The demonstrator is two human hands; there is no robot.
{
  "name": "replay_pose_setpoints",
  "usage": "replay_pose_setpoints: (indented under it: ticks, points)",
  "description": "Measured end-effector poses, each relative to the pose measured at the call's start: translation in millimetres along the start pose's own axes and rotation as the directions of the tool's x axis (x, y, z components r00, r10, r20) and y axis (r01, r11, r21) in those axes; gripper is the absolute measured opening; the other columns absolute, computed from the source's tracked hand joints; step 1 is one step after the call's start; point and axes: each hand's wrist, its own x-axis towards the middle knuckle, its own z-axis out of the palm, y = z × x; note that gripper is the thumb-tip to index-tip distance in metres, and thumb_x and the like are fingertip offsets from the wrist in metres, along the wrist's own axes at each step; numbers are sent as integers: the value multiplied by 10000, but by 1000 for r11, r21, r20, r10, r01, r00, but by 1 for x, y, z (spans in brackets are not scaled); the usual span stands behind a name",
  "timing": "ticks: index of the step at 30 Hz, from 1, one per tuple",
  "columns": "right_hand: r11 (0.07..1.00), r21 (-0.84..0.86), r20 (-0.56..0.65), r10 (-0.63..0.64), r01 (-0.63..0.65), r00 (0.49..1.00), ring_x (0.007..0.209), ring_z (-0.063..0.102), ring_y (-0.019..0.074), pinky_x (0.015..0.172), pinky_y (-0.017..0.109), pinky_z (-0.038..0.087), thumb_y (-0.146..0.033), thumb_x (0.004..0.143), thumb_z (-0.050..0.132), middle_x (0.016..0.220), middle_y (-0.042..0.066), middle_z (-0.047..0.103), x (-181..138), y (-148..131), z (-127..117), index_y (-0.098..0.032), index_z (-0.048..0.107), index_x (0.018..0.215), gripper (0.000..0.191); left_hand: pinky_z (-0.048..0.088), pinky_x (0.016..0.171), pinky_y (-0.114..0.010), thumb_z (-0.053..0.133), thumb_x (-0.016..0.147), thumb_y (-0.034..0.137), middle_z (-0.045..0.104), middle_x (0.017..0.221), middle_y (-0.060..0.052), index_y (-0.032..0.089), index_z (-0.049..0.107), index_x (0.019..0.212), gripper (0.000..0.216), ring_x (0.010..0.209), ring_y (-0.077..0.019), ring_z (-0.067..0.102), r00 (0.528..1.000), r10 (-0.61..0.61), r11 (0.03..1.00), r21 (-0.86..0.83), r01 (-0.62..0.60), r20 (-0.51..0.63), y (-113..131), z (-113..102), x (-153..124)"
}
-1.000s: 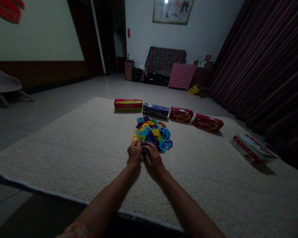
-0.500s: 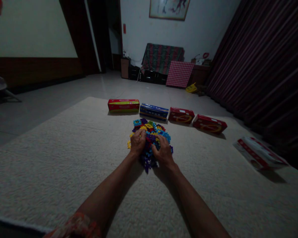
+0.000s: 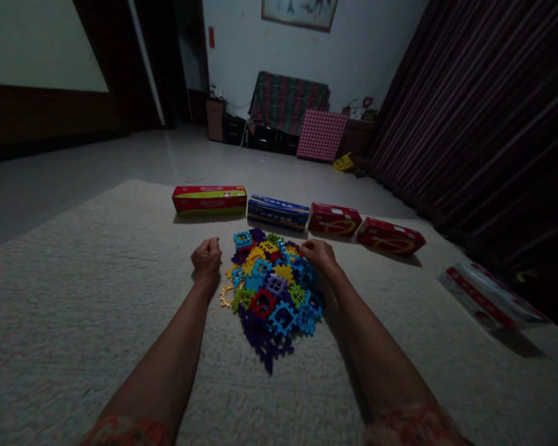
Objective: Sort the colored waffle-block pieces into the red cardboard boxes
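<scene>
A heap of plastic interlocking blocks (image 3: pixel 276 284) lies on the pale quilted mat between my hands. The pieces are toothed squares and frames in blue, yellow, red, green and purple. To the left of the heap, my left hand (image 3: pixel 207 257) is closed in a fist, apart from the blocks, with no piece showing in it. My right hand (image 3: pixel 320 254) has its fingers curled together at the heap's upper right edge, close to an orange-yellow piece. Whether a block sits between those fingertips is too dark and small to tell.
Beyond the heap stands a row of boxes: a red and green box (image 3: pixel 209 201), a blue box (image 3: pixel 278 212), and two red boxes (image 3: pixel 335 220). A white and red package (image 3: pixel 490 294) lies at the right. The mat (image 3: pixel 97 266) ends before the tiled floor (image 3: pixel 162 158).
Both hands have moved off the top of the heap to its two sides, the left one farther out. Several blocks they covered now show. The view has shifted slightly.
</scene>
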Motion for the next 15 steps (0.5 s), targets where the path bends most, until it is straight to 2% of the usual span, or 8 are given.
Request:
replay_pose_setpoints:
  ticks: [2,6,10,15]
  points:
    - [999,-33,29,23,-22,999,966,711,210,751,244,466,-339,858,645,975,52,795,15,-1,1,-222,803,912,204,417,452,-232,502,796,467,544,590,20,151,737,907,409,497,-138,513,1000,-10,998,-55,11,21,-1,1,-1]
    - [996,-73,111,54,-46,992,824,715,200,657,237,445,-397,831,684,802,55,780,32,-3,5,-213,799,776,224,407,469,-233,523,804,472,533,569,27,167,723,830,366,482,-132,509,999,14,1000,-28,-13,45,-2,0,-1]
    - [994,-96,142,65,-52,988,890,712,225,671,245,459,-414,775,742,907,83,784,33,-12,8,-209,797,805,214,405,500,-244,516,822,465,538,568,29,167,729,846,366,494,-135,514,998,25,999,36,-27,55,-3,0,0]
    - [999,-14,144,50,-49,988,921,719,243,744,269,502,-277,722,777,918,82,784,27,-15,11,-211,796,840,136,405,521,-257,541,831,434,580,596,19,176,749,914,342,525,-146,533,997,32,993,115,-39,63,0,-3,-3]
